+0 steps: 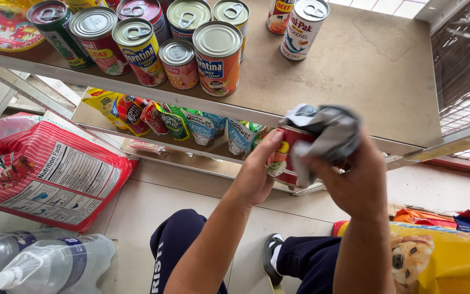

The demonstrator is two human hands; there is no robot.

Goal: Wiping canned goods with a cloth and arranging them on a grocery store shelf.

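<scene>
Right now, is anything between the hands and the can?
Partly. The left hand grips the red can bare; a grey cloth lies between the right hand and the can's top.

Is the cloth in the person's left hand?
No: the right hand holds the grey cloth against the red can, which the left hand grips.

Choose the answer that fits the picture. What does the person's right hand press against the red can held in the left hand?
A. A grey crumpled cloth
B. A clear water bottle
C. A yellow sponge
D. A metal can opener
A. The right hand grips a grey crumpled cloth bunched over the top of the red can, which the left hand steadies from the side, in front of the shelf.
</scene>
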